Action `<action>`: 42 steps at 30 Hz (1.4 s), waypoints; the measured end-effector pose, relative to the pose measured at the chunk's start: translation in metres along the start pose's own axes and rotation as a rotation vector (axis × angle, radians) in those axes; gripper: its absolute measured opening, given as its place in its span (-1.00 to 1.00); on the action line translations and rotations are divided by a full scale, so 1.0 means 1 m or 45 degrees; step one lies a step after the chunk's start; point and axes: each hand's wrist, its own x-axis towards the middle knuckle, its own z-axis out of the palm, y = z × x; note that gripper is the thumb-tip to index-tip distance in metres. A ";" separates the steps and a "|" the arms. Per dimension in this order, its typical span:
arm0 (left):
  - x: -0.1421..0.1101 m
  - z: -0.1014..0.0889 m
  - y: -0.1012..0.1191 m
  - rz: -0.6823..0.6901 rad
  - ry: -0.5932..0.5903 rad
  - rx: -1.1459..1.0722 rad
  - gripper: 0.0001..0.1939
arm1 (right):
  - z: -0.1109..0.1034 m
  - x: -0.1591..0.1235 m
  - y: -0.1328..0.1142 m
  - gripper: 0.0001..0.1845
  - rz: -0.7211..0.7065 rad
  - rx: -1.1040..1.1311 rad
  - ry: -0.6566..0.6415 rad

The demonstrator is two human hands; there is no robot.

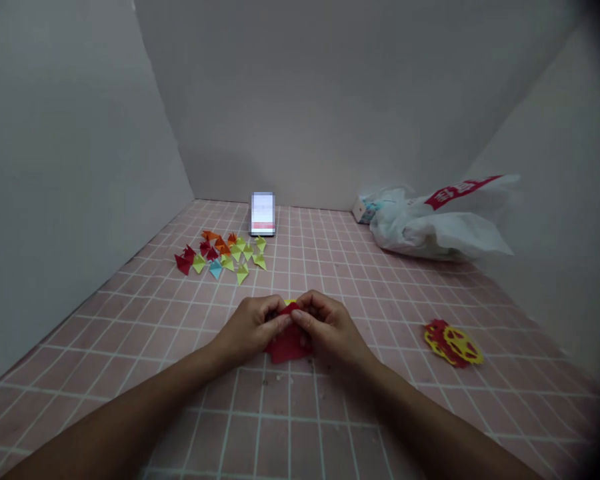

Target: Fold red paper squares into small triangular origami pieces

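Between my two hands is a piece of red paper, pinched near its top edge and hanging down toward me. My left hand closes thumb and fingers on its upper left part. From the other side my right hand grips it the same way, with the thumbs almost meeting. A bit of yellow paper shows just behind the red piece; whether it is joined to it I cannot tell. Small scraps lie on the tabletop below my hands.
Several small folded paper figures in red, orange, yellow and blue stand at the left. Behind them a phone is propped upright. A white plastic bag lies back right beside a small box. Red and yellow paper cutouts are stacked at right.
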 end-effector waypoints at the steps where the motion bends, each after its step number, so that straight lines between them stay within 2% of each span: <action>1: 0.000 0.000 0.000 0.009 -0.010 0.031 -0.78 | 0.000 0.000 0.000 -0.76 -0.013 -0.016 0.002; 4: 0.000 0.001 -0.001 -0.051 -0.019 -0.027 -0.76 | 0.000 -0.002 -0.002 -0.75 -0.052 -0.052 0.035; 7: 0.001 0.003 -0.005 -0.090 0.052 -0.148 -0.73 | 0.000 -0.002 -0.002 -0.75 -0.046 -0.011 0.050; 10: 0.001 0.004 -0.007 -0.035 0.156 -0.175 -0.73 | 0.001 -0.001 -0.002 -0.75 -0.007 0.056 0.030; 15: -0.001 0.002 -0.006 0.030 0.225 -0.110 -0.70 | 0.002 -0.002 -0.003 -0.74 0.013 0.116 -0.003; 22: 0.000 0.003 -0.001 0.060 0.290 -0.148 -0.69 | 0.002 -0.002 -0.004 -0.76 -0.041 0.137 0.112; 26: 0.001 0.007 -0.002 -0.003 0.294 -0.306 -0.75 | 0.000 -0.001 -0.007 -0.75 -0.060 0.181 0.124; 31: 0.000 0.009 -0.003 -0.095 0.367 -0.493 -0.72 | -0.001 -0.002 -0.008 -0.76 -0.078 0.208 0.065; 34: -0.001 0.010 -0.001 -0.114 0.363 -0.547 -0.70 | 0.000 -0.003 -0.008 -0.77 -0.076 0.204 0.034; 42: -0.003 0.014 -0.001 -0.094 0.228 -0.649 -0.72 | 0.000 -0.003 -0.011 -0.76 -0.103 0.232 0.010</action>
